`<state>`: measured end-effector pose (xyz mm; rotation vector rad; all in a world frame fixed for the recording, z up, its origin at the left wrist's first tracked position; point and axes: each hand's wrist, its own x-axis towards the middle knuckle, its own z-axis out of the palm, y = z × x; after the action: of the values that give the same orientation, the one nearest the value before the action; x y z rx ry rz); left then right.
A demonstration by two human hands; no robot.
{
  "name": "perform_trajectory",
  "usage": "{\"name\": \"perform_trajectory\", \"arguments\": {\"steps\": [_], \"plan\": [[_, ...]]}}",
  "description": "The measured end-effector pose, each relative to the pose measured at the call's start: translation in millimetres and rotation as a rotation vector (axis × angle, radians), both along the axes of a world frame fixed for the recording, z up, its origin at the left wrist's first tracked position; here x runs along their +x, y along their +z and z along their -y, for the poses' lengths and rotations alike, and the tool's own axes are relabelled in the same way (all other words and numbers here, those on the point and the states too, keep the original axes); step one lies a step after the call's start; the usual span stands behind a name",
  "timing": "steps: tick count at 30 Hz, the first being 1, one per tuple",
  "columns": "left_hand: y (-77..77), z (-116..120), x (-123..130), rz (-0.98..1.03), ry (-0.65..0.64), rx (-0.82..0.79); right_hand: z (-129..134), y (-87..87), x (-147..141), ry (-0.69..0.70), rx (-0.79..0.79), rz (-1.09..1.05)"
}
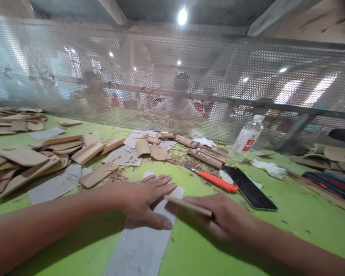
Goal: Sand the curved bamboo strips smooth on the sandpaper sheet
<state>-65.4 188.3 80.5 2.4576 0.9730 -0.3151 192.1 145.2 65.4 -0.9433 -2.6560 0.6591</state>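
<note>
My left hand [149,197] lies palm down with its fingers spread on a long white paper strip [143,245]. To the right of it, my right hand [218,214] grips a thin, flat wooden piece [188,206] by its right part, tilted just above the green table. The piece's far end comes close to my left fingers, over the strip's right edge. Beyond my right hand lie an orange-handled cutter [217,181] with its blade out and a black phone [249,188].
Curved bamboo pieces are heaped on the green table [310,230] at left [25,155] and scattered at the back among shavings and papers. A plastic bottle [247,138], a white glove [268,168] and a dark power tool [330,182] stand or lie at right. Perforated mesh [161,50] rises behind.
</note>
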Motion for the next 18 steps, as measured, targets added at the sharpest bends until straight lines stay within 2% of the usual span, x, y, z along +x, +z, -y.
{"name": "perform_trajectory", "arguments": {"steps": [2,5,9,13,16,18], "plan": [[-0.8,-0.5,-0.5,0.005,0.003,0.003,0.1,-1.2,0.1,-0.015,0.050,0.055],[-2.2,-1.3,-0.4,-0.014,-0.012,0.003,1.0,-2.6,-0.3,0.091,0.042,0.094],[-2.7,-0.9,-0.3,0.011,0.003,0.019,0.8,-1.5,1.0,-0.034,0.087,0.117],[-3.0,0.0,-1.0,-0.005,-0.007,0.008,1.8,0.5,0.8,0.066,0.029,0.091],[-4.6,0.2,-1.9,0.024,0.014,0.025,0.5,1.6,-0.4,-0.048,0.022,0.030],[-5.9,0.2,-2.4,0.037,0.019,0.026,-1.1,1.5,-1.1,-0.070,-0.042,-0.014]]}}
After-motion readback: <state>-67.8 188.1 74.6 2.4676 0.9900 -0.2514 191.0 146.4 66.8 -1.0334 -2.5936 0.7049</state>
